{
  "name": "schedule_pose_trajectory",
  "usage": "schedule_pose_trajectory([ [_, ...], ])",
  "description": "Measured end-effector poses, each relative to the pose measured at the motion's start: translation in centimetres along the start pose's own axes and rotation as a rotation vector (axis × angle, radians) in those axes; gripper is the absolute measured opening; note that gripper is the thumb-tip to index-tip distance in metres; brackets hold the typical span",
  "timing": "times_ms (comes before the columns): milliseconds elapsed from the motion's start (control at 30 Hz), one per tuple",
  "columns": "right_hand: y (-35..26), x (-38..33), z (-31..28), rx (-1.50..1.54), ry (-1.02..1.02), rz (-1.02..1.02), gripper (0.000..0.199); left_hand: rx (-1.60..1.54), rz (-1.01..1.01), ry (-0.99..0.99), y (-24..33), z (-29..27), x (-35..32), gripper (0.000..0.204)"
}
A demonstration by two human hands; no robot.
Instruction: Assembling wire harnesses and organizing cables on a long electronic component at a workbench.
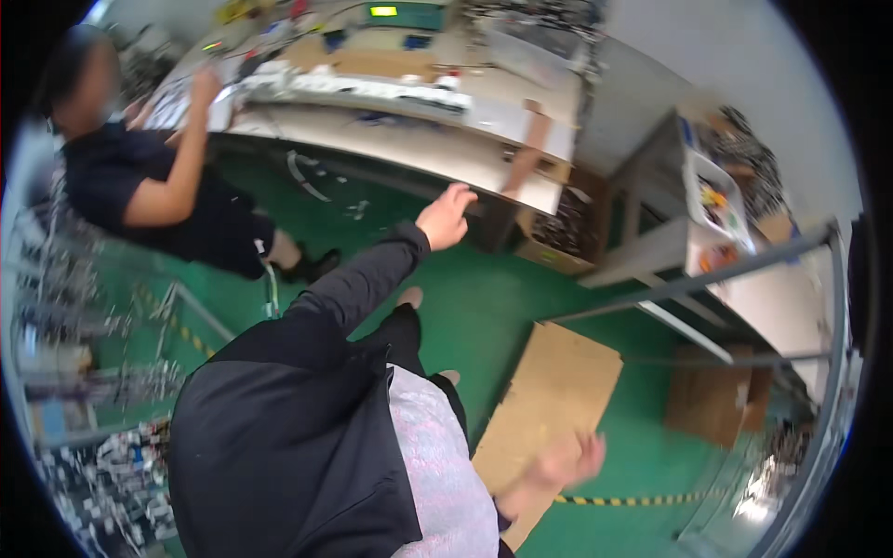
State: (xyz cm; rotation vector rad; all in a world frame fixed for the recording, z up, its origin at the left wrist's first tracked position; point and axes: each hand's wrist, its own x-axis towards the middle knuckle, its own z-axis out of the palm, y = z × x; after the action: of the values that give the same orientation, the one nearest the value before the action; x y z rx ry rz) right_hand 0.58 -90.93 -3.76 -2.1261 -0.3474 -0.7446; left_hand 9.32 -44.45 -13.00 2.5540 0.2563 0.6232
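My left hand (445,221) reaches forward in a black sleeve, just short of the front edge of the workbench (521,191). Its fingers are loosely bent and apart, with nothing seen in them. Low on the right, my right hand (566,462) hangs over a flat sheet of cardboard (556,381) on the green floor. Motion smears its fingers, so their pose is unclear. A brown strip (528,149) lies across the bench's right end, beyond my left hand. Along the bench runs a row of white parts (363,88).
At the left, a co-worker (153,177) sits at the bench. A carton of dark parts (563,228) stands under its right end. A metal frame (744,265) and side table (772,288) with a white bin (716,195) are at right, above a brown box (716,395).
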Motion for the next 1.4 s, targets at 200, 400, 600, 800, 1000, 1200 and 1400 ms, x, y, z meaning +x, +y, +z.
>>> schedule_pose_trajectory([
  [200, -18.5, 5.5, 17.8, 0.86, -0.846, -0.518, 0.073, 0.256, -0.598, 0.484, -14.2, -17.3, -12.6, 0.059],
  [400, -29.0, 3.5, 30.0, 0.975, -1.085, -0.563, 0.07, 0.307, -0.944, 0.873, -33.4, -27.5, -13.0, 0.078],
  [600, -38.1, -0.6, 50.7, 0.883, -1.296, -0.005, 0.051, 0.197, -0.671, 0.72, -44.2, -28.0, -11.8, 0.06],
  [800, -41.8, -2.1, 61.4, 0.632, -1.427, 0.101, 0.047, 0.117, -0.522, 0.487, -45.2, -26.4, -11.4, 0.018],
  [1000, -41.7, -0.4, 60.6, 0.569, -1.358, -0.206, 0.059, -0.706, -0.37, 0.416, -30.3, -25.5, -4.3, 0.019],
  [1200, -45.3, 14.1, 53.7, 0.433, -1.277, -0.006, 0.026, -1.175, -0.469, 0.248, -23.8, -31.5, 8.5, 0.033],
  [1400, -43.6, 26.0, 55.9, 0.392, -1.404, -0.067, 0.021, -1.231, -0.451, 0.17, -25.0, -32.6, 17.9, 0.035],
])
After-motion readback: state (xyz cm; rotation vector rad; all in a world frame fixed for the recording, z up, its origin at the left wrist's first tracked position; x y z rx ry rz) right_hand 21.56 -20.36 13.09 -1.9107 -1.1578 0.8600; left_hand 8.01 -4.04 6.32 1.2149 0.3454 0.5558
